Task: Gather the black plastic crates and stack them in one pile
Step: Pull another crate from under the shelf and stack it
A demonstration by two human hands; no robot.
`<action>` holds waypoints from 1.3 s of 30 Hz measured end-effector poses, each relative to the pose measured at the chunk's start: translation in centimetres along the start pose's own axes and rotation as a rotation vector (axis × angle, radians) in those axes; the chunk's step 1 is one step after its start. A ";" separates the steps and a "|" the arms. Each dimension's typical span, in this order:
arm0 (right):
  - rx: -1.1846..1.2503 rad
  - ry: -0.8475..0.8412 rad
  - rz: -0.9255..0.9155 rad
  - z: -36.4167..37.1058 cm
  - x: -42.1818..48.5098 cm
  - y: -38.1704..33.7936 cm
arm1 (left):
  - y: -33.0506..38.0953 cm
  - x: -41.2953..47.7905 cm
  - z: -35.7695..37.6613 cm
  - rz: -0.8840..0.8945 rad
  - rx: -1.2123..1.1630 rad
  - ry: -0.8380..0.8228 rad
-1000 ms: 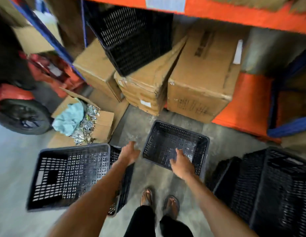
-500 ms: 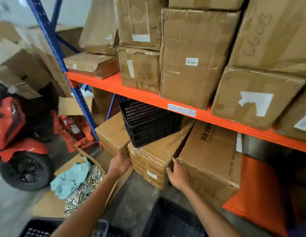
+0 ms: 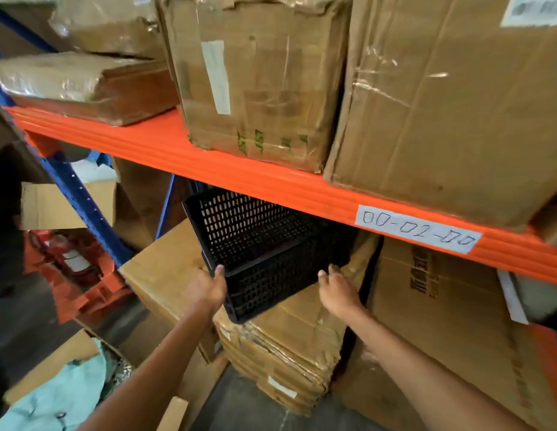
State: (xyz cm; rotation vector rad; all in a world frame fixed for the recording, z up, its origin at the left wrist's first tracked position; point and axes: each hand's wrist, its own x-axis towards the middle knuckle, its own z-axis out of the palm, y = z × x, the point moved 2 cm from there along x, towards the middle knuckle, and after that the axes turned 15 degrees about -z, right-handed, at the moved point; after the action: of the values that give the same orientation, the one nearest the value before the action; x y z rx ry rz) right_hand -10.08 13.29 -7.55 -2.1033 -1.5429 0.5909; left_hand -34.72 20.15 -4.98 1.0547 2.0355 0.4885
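the black crate [image 3: 258, 244], tilted under the orange beam [image 3: 239, 178], is pinched by the left hand [image 3: 205, 293] alone, the right hand [image 3: 337, 290] open beside it, so it may be snagged there and dropped.

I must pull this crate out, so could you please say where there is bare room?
Bare grey floor below, between the stacked flat cardboard cartons and the left-hand brown cardboard box. Crowded: the black perforated plastic crate sits under the orange shelf beam, cartons beneath and beside.
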 end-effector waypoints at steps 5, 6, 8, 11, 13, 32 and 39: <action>0.176 0.123 0.200 1.5 10.7 -0.7 | 2.8 7.2 4.6 -0.064 -0.270 0.052; 0.227 0.144 0.250 1.8 12.2 -0.8 | 2.8 7.8 5.1 -0.064 -0.266 0.089; 0.291 0.212 0.329 2.7 14.4 -1.0 | 2.5 8.5 5.9 -0.063 -0.280 0.146; 0.246 0.312 0.398 4.0 15.5 -0.9 | 2.2 9.1 6.6 -0.032 -0.285 0.159; 0.260 0.343 0.418 3.9 15.2 -1.4 | 2.1 9.4 6.5 -0.021 -0.286 0.139; 0.680 0.553 0.886 6.7 -0.1 -6.3 | -4.0 13.7 -5.8 0.221 0.208 0.104; 0.189 0.574 0.881 1.1 -0.5 1.4 | -5.0 14.1 -5.5 0.204 0.208 0.152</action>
State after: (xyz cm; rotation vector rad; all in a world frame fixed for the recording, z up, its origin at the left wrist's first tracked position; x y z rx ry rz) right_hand -9.79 12.60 -9.20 -2.4366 -0.2077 0.3225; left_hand -46.62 28.78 -11.24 1.3975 2.1584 0.4801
